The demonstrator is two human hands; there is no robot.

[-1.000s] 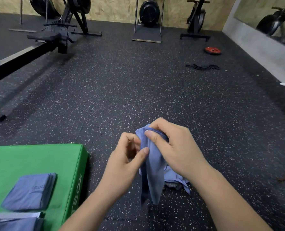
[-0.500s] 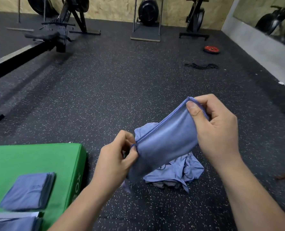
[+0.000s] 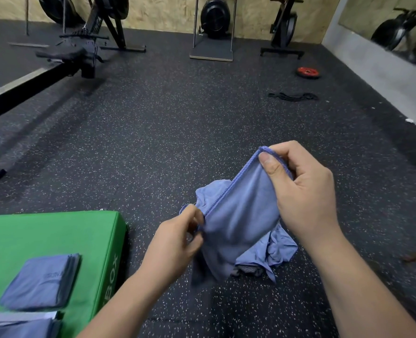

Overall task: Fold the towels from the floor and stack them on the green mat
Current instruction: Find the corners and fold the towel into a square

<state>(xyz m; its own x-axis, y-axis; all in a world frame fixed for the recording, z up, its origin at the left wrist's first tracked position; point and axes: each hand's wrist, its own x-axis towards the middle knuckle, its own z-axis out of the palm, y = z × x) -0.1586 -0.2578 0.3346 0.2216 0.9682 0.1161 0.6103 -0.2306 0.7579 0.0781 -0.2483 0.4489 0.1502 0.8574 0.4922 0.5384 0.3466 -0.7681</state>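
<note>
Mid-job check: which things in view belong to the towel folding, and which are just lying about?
Job: held towel, left hand, right hand, towel pile, green mat, folded towels.
Lying about: rower, red plate, black band.

Rower (image 3: 73, 54) far left; red wt plate (image 3: 308, 72) & black band (image 3: 292, 96) right, nr mirror (image 3: 385, 18).
</note>
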